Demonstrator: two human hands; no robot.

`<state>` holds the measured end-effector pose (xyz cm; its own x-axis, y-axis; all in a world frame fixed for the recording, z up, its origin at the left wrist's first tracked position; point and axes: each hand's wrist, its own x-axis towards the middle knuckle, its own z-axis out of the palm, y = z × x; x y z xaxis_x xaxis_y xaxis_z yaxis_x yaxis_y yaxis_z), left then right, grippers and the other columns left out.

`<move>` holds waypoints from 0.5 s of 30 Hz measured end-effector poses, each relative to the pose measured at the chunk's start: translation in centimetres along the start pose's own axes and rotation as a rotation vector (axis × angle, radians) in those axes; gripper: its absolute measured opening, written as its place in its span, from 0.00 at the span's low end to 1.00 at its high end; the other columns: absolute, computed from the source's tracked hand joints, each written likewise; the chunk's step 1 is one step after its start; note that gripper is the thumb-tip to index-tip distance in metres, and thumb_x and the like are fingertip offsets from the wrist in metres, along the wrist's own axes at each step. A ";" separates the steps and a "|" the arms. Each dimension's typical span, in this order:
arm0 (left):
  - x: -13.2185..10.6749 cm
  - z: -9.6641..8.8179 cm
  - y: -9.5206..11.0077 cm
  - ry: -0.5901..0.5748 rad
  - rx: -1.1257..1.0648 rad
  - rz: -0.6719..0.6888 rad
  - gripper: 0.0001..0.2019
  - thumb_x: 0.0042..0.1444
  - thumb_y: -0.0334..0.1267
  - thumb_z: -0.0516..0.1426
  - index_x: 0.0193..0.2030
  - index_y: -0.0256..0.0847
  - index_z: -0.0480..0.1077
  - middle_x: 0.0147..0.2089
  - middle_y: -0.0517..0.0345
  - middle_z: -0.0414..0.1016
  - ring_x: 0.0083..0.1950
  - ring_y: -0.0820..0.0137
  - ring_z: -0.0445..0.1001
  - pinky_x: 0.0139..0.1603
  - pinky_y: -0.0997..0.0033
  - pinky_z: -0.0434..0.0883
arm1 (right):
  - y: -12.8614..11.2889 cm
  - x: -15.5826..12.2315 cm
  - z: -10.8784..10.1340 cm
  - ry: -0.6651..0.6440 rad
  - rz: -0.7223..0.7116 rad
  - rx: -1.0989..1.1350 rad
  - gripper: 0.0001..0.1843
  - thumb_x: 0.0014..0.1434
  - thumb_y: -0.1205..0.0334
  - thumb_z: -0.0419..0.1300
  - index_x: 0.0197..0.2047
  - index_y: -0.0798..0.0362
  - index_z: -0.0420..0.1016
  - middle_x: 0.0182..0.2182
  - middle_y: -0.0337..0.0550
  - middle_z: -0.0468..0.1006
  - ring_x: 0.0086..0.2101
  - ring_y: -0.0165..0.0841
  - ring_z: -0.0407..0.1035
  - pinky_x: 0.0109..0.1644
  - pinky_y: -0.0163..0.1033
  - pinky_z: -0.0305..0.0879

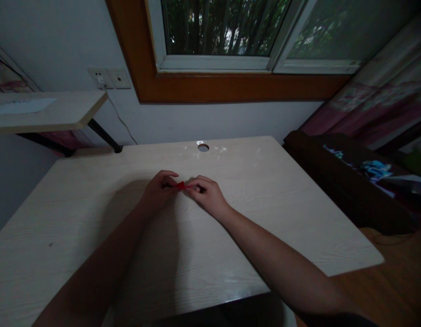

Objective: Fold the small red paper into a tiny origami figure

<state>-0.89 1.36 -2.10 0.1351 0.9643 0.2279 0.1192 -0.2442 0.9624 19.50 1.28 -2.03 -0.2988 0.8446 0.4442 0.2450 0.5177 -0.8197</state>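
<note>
A small red piece (181, 185), perhaps folded paper, shows between my hands above the middle of the pale wooden desk (251, 181). My left hand (159, 188) pinches its left side between thumb and fingers. On the right side, the fingertips of my right hand (205, 193) are closed on the piece too. Both hands are low over the desktop, almost meeting. My fingers cover the ends of the piece, so its full shape is hidden.
A raised shelf (50, 119) on black legs stands at the back left. Behind the desk, a cable (120, 118) hangs from a wall socket (100, 79). The desktop has a round hole (203, 147) near its back edge. Dark furniture (333, 181) stands past the right edge.
</note>
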 end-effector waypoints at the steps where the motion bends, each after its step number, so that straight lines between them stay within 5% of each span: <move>1: 0.0 0.0 -0.1 0.000 0.007 0.003 0.21 0.47 0.41 0.69 0.46 0.43 0.70 0.31 0.62 0.76 0.31 0.72 0.76 0.33 0.74 0.72 | -0.1 0.0 0.0 0.003 -0.002 -0.002 0.04 0.61 0.61 0.66 0.39 0.50 0.80 0.29 0.38 0.72 0.26 0.27 0.64 0.32 0.32 0.62; 15: 0.1 0.2 0.1 0.059 0.002 0.066 0.21 0.48 0.41 0.68 0.47 0.43 0.69 0.34 0.61 0.77 0.36 0.72 0.77 0.38 0.72 0.75 | -0.1 -0.1 -0.1 0.040 -0.044 -0.075 0.04 0.62 0.62 0.64 0.40 0.50 0.80 0.30 0.39 0.73 0.27 0.28 0.65 0.32 0.33 0.62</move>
<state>-0.63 1.38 -2.06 0.0845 0.9504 0.2994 0.1136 -0.3077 0.9447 19.58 1.14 -1.98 -0.2738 0.8246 0.4950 0.3012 0.5623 -0.7701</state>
